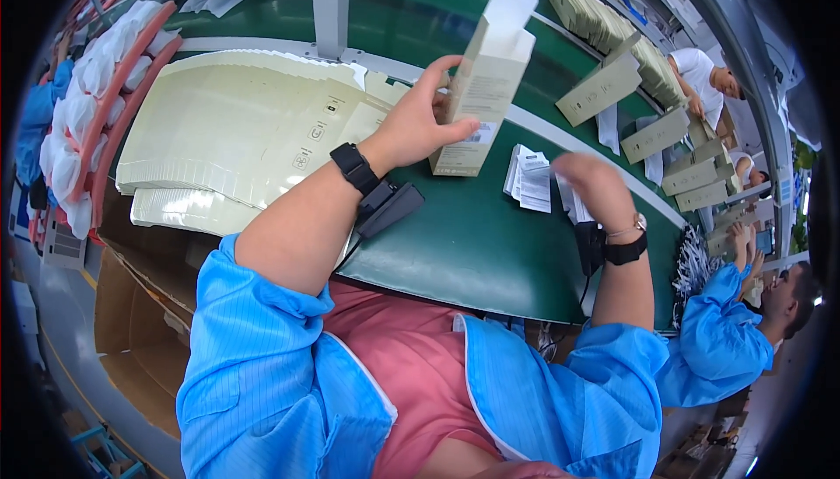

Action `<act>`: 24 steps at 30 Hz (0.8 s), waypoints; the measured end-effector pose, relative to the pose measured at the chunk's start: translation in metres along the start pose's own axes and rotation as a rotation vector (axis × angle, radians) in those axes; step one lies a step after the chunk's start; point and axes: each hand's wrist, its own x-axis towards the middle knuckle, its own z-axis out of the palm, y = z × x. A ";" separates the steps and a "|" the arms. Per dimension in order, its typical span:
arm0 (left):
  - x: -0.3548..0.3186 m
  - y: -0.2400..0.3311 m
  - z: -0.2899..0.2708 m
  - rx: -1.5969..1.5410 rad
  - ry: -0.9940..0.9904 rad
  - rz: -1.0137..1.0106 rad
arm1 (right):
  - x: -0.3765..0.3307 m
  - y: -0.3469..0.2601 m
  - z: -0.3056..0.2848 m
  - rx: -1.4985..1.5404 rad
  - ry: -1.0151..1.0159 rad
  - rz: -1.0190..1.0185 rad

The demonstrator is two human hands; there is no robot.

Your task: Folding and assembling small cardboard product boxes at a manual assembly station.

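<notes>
My left hand grips a tall, pale cardboard box by its sides, thumb on the printed face. The box stands upright on the green work surface, its top flap raised and open. To the right of it lies a small stack of folded white leaflets. My right hand is over more white paper just right of that stack. Motion smears its fingers, so whether it holds anything cannot be made out. Both wrists wear black straps.
Flat, unfolded pale cartons are piled at the left. Beyond them, a red-edged rack holds white-wrapped items. Open boxes line the conveyor at the right, where co-workers work. A grey post rises behind. A brown carton sits below left.
</notes>
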 end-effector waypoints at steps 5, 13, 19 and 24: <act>-0.002 0.003 0.002 0.240 -0.045 0.115 | 0.045 -0.044 -0.050 -0.179 0.848 -0.242; -0.005 0.009 0.006 0.530 0.083 0.273 | 0.090 -0.071 -0.028 -0.190 0.331 -0.276; -0.004 0.004 -0.001 0.927 0.150 -0.048 | 0.115 0.002 -0.023 -0.202 0.602 -0.053; -0.003 -0.023 -0.003 1.433 0.021 -0.169 | 0.109 0.131 -0.016 -0.358 0.612 0.292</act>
